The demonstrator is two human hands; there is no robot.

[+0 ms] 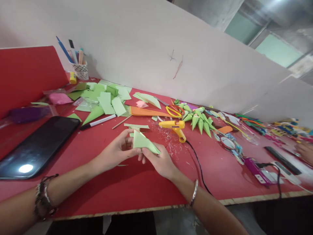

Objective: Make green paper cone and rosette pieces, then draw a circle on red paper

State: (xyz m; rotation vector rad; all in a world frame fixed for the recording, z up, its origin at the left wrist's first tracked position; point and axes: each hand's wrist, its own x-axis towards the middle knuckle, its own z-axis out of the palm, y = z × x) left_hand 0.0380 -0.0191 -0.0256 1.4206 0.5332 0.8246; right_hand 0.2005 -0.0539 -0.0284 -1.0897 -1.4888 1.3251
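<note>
Between my two hands is a light green paper piece point(143, 142), rolled or folded to a point toward the right. My left hand point(119, 147) grips its left side, thumb along the lower edge. My right hand point(160, 160) pinches the lower right part with thumb and fingers. Just beyond the hands lie narrow green paper strips point(137, 126). A yellow hot glue gun point(174, 127) rests to the right, among thin glue strands. Farther right sits a cluster of green paper cones point(199, 120).
Green paper pieces point(105, 101) are heaped at the back left, near a marker point(97, 122) and a black phone point(39, 143). Orange-handled scissors point(174, 111) lie behind the glue gun. A pen cup point(80, 70) stands by the wall. At right are a purple power strip point(260, 171) and another person's hand point(305, 151).
</note>
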